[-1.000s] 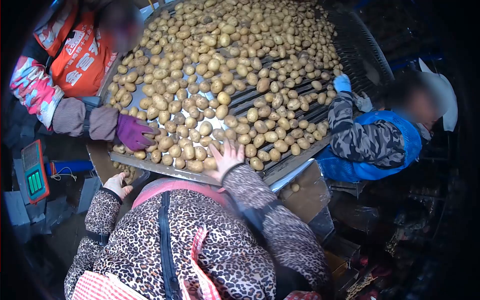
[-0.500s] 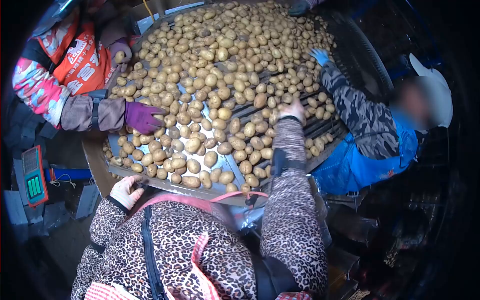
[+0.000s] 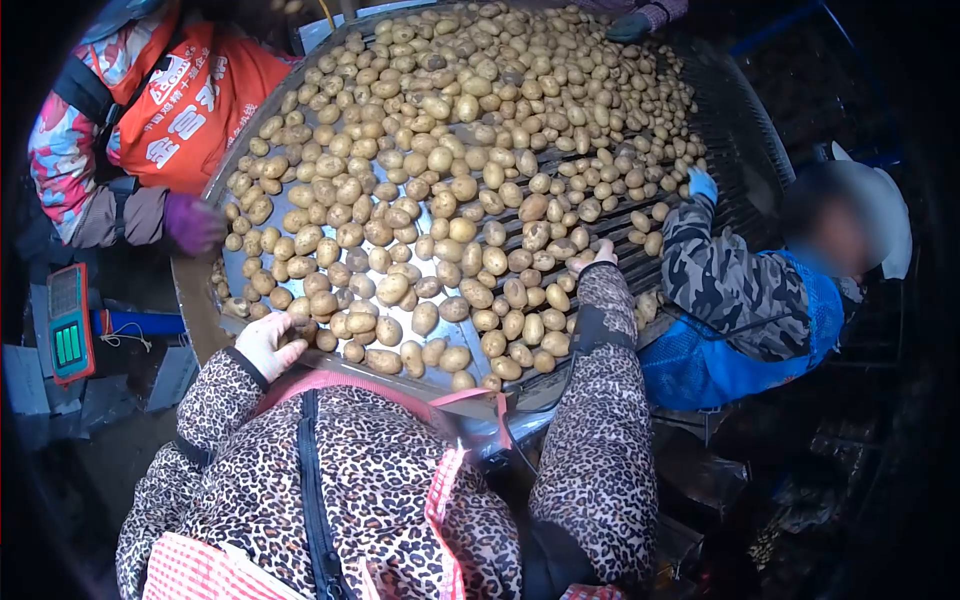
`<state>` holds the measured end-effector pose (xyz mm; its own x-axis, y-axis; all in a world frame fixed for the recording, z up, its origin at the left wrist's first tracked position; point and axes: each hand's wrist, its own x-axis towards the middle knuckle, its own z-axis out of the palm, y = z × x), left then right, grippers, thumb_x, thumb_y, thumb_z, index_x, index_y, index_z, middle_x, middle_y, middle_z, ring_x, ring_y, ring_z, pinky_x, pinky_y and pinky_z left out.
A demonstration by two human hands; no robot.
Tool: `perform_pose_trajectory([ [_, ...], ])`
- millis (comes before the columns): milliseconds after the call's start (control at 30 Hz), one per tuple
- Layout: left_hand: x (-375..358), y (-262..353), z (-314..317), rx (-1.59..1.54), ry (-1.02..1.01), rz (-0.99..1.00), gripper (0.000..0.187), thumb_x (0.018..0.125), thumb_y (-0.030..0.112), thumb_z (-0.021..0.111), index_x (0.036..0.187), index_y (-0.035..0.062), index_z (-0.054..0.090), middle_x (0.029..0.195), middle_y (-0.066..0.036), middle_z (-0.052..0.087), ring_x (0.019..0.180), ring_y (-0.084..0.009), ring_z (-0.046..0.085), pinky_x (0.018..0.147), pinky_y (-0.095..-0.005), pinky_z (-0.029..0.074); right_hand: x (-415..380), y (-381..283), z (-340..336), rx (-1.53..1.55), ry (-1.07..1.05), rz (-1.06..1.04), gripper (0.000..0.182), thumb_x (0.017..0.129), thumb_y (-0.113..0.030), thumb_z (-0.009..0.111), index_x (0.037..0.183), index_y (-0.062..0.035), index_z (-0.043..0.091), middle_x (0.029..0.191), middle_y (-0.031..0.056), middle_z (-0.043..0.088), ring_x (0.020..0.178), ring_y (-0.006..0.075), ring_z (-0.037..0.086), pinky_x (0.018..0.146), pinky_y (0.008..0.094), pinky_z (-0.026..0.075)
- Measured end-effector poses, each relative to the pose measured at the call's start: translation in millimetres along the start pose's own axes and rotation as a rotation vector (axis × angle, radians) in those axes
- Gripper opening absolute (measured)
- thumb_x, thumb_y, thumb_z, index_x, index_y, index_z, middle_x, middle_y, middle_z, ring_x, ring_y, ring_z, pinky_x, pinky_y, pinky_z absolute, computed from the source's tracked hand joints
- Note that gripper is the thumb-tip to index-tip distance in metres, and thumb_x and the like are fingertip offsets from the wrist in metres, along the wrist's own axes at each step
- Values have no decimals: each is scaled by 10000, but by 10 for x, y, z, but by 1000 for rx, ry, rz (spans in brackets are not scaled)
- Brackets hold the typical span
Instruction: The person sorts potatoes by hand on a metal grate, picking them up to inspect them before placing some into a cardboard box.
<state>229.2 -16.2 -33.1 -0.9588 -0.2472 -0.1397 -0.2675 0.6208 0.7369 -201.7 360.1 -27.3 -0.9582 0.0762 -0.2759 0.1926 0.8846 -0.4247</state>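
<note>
Many potatoes (image 3: 391, 289) lie on a slatted and sheet-metal sorting table (image 3: 462, 345). At its near left edge, my left hand (image 3: 268, 345) has its thumb and fingers apart beside the potatoes, with none visibly held. Farther right, my right hand (image 3: 593, 257) is among potatoes over the dark slats; its fingers look spread and partly hidden, with no potato clearly in them. Both my sleeves are leopard print.
A person in a red apron (image 3: 190, 110) is at the left, one purple glove (image 3: 194, 224) blurred. Another, in a blue apron (image 3: 690, 365), reaches in from the right with a blue glove (image 3: 703, 185). A gloved hand (image 3: 628, 28) shows at the top. A scale (image 3: 69, 325) is left.
My left hand has moved up to the near potatoes. My right hand has shifted slightly right and down. The purple-gloved hand has drawn left, off the potatoes; the blue glove is lower and farther right.
</note>
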Motion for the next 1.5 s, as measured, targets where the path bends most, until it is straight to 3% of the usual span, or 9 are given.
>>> perform_pose_trajectory([
  [100, -31, -23, -16, -2, 24, 7, 404, 816, 192, 675, 1182, 36, 606, 1026, -170, 621, 992, -317, 616, 893, -366, 484, 475, 391, 190, 1218, 9, -296, 660, 639, 9, 754, 1236, -4, 472, 1022, 195, 609, 881, 280, 634, 755, 429, 572],
  [200, -127, -210, 60, 1, 60, -1, 409, 815, 184, 675, 1189, 32, 606, 1014, -166, 626, 976, -313, 624, 878, -360, 490, 223, -98, -304, 1280, -528, -507, 616, 636, 57, 691, 1216, -1, 493, 996, 176, 617, 828, 263, 636, 684, 389, 573],
  [333, -88, -107, 68, -16, 57, -8, 394, 826, 185, 668, 1181, 25, 610, 1021, -164, 628, 974, -311, 631, 870, -364, 496, 72, -1103, 76, -458, -12, -545, 476, 845, -228, 620, 1271, -48, 511, 1071, 213, 620, 1001, 320, 649, 802, 416, 559],
  [667, -188, -16, -67, -117, 100, -144, 431, 837, 193, 661, 1227, 20, 600, 1036, -148, 646, 967, -243, 640, 876, -326, 497, 16, -1444, 372, -593, -136, -336, 564, 948, -461, 455, 1333, -50, 471, 1277, 248, 548, 1163, 381, 566, 913, 461, 508],
  [767, -218, -70, -45, -234, 113, -131, 413, 848, 179, 651, 1220, 8, 598, 1011, -132, 647, 918, -196, 637, 823, -311, 511, 4, -1235, 229, -276, -249, -363, 605, 931, -502, 464, 1330, -48, 476, 1289, 240, 537, 1162, 390, 563, 870, 469, 524],
  [933, 16, -84, 27, -1149, -4, -284, 369, 915, 184, 610, 1221, -14, 556, 918, -96, 614, 778, -130, 589, 629, -276, 520, -560, -425, 330, 1163, -708, -287, 674, 902, -570, 478, 1325, -45, 485, 1309, 227, 519, 1161, 404, 556, 799, 481, 551],
  [1167, 857, 524, 287, -2120, -686, -287, 459, 1019, 313, 377, 1336, -12, 445, 1246, -235, 563, 1185, -384, 539, 990, -554, 453, -1979, 102, 1091, 1942, -1166, -174, 773, 862, -665, 499, 1318, -41, 498, 1336, 209, 493, 1160, 424, 548, 700, 498, 589],
  [1333, 1033, 1148, 788, -1886, -660, -207, 433, 1026, 281, 386, 1373, 25, 420, 1323, -184, 546, 1257, -389, 499, 1020, -567, 433, -2827, 202, 1037, 2136, -1087, -210, 787, 850, -684, 521, 1313, -47, 500, 1337, 219, 500, 1162, 505, 506, 701, 543, 602],
  [1500, 718, 1453, 1192, -1111, -906, 108, 735, 924, 591, 506, 1482, 151, 320, 1505, -88, 322, 1314, -285, 421, 933, -503, 501, -3106, 643, 1143, 2112, -893, -266, 595, 819, -589, 610, 1140, -90, 563, 1125, 256, 593, 809, 458, 640, 514, 533, 582],
])
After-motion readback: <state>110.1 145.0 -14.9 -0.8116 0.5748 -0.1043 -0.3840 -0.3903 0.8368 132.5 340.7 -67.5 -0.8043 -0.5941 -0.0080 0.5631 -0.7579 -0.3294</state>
